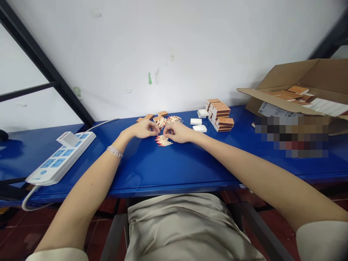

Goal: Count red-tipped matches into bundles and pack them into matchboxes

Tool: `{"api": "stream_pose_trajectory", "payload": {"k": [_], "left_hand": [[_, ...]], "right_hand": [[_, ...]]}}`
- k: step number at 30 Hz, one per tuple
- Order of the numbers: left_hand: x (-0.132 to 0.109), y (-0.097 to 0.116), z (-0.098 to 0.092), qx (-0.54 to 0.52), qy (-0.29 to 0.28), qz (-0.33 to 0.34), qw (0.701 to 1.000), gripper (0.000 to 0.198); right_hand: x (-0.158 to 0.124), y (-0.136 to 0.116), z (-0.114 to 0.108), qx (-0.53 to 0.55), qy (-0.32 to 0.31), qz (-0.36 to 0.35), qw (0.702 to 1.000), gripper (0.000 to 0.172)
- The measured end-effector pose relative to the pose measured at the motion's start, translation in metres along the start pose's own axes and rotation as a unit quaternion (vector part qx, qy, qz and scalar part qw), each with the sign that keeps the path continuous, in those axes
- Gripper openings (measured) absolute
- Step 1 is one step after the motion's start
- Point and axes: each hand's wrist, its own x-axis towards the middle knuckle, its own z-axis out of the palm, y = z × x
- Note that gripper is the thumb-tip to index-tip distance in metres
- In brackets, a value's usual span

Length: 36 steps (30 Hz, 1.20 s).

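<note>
On the blue table, my left hand point(145, 128) is bent inward with its fingertips pinched together. Facing it across a narrow gap, my right hand point(178, 132) has curled fingers. Whatever either pinch holds is too small to make out. A small bunch of red-tipped matches point(164, 141) lies just below the fingertips, touching or very near the right ones. Behind the hands is a larger loose heap of matches point(174, 119), partly covered by them. Several orange-brown matchbox pieces point(163, 114) lie beside that heap, some half hidden by my left hand.
Stacked matchboxes point(220, 115) stand right of my hands, with white matchbox trays point(199, 128) beside them. An open cardboard carton point(277, 78) at the right holds more matchboxes. A blurred-out patch sits before it. A power strip point(50, 177) with its cable lies at the left.
</note>
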Motion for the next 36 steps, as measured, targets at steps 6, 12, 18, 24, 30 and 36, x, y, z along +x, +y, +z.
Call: {"api": "stream_pose_trajectory", "payload": {"k": [6, 12, 18, 24, 30, 36], "left_hand": [[0.000, -0.001, -0.001, -0.005, -0.018, 0.012, 1.000, 0.030], [0.001, -0.007, 0.001, -0.021, -0.038, 0.008, 0.999, 0.035], [0.001, -0.004, 0.001, -0.027, -0.047, -0.006, 0.998, 0.036], [-0.001, -0.001, 0.000, -0.036, -0.043, 0.008, 0.998, 0.031], [-0.002, 0.000, 0.000, -0.030, -0.042, 0.028, 0.998, 0.028], [-0.001, 0.000, 0.001, -0.034, -0.046, 0.013, 0.998, 0.028]], "right_hand": [[0.000, 0.001, 0.001, -0.006, -0.004, 0.007, 1.000, 0.011], [-0.002, 0.003, -0.002, 0.005, -0.011, 0.010, 1.000, 0.009], [-0.002, 0.008, 0.002, 0.004, -0.013, 0.015, 1.000, 0.010], [-0.002, 0.010, -0.002, -0.026, 0.001, -0.003, 1.000, 0.014], [-0.003, 0.011, -0.011, -0.015, -0.018, -0.013, 1.000, 0.013], [-0.007, 0.007, -0.026, 0.032, -0.072, -0.026, 0.997, 0.011]]}}
